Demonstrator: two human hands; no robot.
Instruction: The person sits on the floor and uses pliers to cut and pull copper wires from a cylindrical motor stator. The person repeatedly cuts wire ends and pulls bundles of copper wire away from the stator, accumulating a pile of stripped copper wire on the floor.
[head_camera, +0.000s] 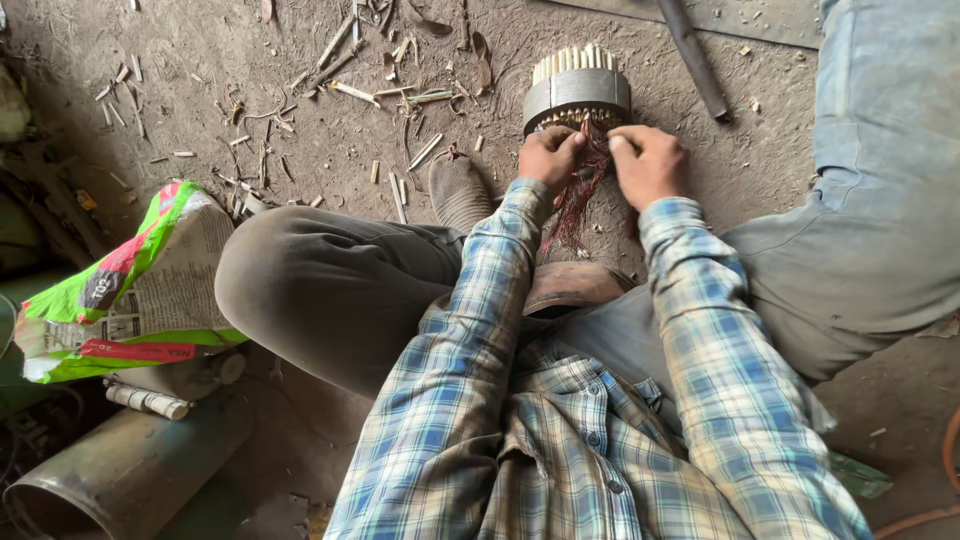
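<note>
— Where's the stator core (578, 95)?
— On the dirt floor (330, 140) beyond the knees, steadied there. Left hand (549, 155) and right hand (648, 160), both closed, pinch reddish copper wires (580, 195) trailing from its near side.

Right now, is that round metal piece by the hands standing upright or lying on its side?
On its side: the round metal core rests on its curved wall on the dirt floor, with pale strips poking out its far end and reddish wires trailing toward the hands.
</note>
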